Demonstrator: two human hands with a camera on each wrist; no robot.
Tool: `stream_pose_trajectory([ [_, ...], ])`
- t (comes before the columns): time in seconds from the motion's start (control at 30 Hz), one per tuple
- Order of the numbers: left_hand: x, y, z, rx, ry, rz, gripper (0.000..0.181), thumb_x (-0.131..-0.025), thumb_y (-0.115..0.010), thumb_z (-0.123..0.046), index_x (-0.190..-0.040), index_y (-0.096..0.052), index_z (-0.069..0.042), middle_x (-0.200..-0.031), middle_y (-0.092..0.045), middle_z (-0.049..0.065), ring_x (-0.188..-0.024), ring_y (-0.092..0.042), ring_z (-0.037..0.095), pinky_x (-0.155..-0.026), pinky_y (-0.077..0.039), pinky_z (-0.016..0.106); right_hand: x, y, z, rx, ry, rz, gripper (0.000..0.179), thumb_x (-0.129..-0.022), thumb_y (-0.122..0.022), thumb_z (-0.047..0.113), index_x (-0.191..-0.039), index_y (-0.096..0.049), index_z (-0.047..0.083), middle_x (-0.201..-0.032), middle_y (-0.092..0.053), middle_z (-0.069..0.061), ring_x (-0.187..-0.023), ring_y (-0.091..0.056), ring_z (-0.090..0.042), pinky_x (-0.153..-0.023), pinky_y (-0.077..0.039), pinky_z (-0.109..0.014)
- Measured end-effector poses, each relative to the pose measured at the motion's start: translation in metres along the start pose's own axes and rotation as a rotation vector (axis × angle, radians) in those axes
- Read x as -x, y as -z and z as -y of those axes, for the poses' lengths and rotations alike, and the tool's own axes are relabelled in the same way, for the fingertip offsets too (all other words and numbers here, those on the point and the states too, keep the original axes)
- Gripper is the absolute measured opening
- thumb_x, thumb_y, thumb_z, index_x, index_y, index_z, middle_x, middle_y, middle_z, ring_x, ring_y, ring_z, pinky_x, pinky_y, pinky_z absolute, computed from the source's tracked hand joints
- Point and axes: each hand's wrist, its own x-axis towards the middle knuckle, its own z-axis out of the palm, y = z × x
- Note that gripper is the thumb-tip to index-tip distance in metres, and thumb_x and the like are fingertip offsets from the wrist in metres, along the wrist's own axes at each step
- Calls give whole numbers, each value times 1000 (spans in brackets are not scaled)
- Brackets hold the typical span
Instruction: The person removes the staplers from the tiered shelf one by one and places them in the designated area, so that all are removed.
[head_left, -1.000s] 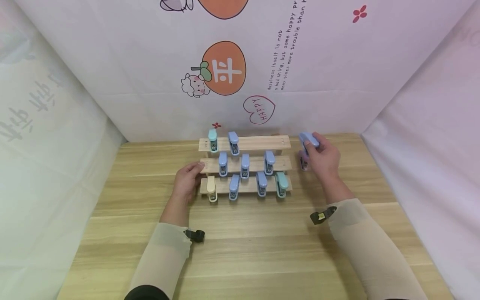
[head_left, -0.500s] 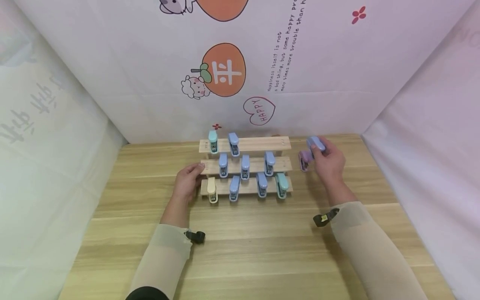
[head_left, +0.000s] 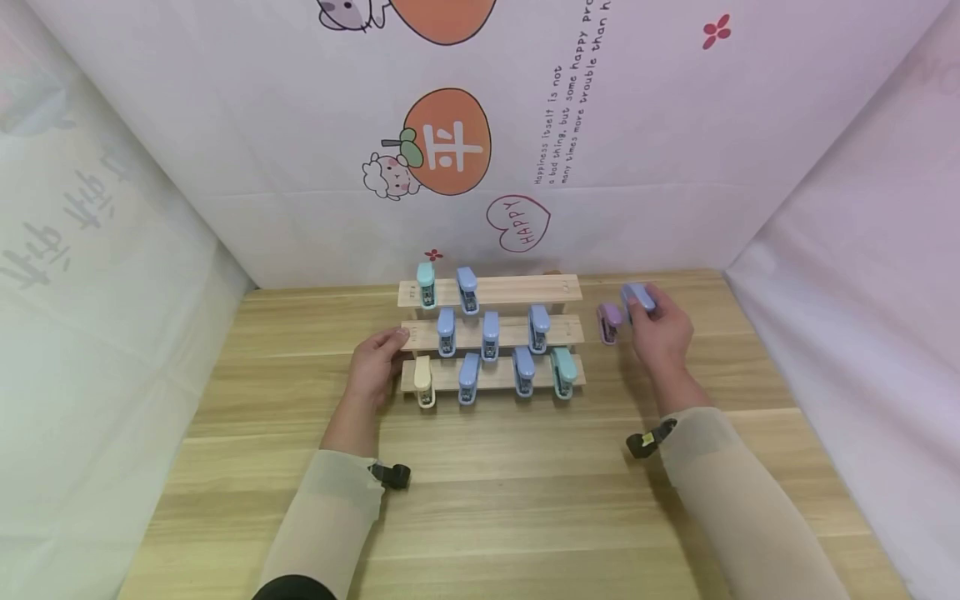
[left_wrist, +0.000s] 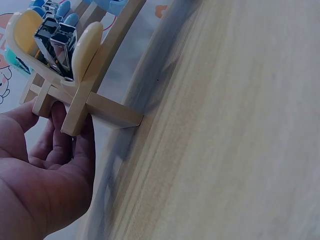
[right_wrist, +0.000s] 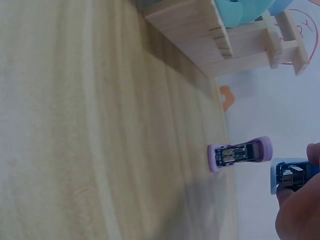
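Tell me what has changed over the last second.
The right hand has moved the blue stapler rightward and slightly toward the person, so it no longer covers part of the purple stapler. Nothing was newly gripped or let go. The purple stapler, the wooden rack with its nine staplers, and the left hand holding its left end stayed put.

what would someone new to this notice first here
Probably the three-tier wooden rack in the middle, bearing nine pastel staplers, with the left hand gripping its left end. To its right, the right hand holds a blue stapler beside a purple stapler. Behind, an orange cartoon fruit decorates the white backdrop.
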Motion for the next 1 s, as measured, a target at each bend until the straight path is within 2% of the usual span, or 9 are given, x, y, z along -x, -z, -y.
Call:
stream_pose_trajectory([
  [0.17,0,0,0,-6,7,-1,54,-97,-75,-37,-136,-64,-2,-134,-65,15,-122,-65,27,-101,-56,31,0,-2,-6,42,10,-22,48,-100,-70,26,-142,-61,4,-139,-63,-19,-131,-60,-31,-110,-50,-41],
  [0.37,-1,1,1,-1,3,1,55,-97,-76,-37,-136,-64,-1,-135,-65,15,-123,-65,27,-101,-56,31,1,-3,-12,58,-17,-26,49,-100,-68,26,-144,-60,5,-141,-62,-18,-132,-59,-31,-111,-49,-40],
  [0.8,-1,0,3,-1,-4,-8,52,-97,-75,-35,-134,-65,-1,-134,-65,14,-121,-65,27,-100,-57,31,2,-7,-22,21,-136,62,55,-103,-65,29,-152,-50,9,-150,-54,-16,-139,-53,-27,-115,-44,-37],
  [1.0,-3,0,3,2,1,-3,53,-97,-75,-36,-136,-64,-1,-137,-64,15,-123,-65,28,-101,-56,32,1,-8,-26,-36,-187,98,58,-104,-63,29,-156,-44,10,-155,-48,-15,-143,-47,-25,-119,-39,-34],
])
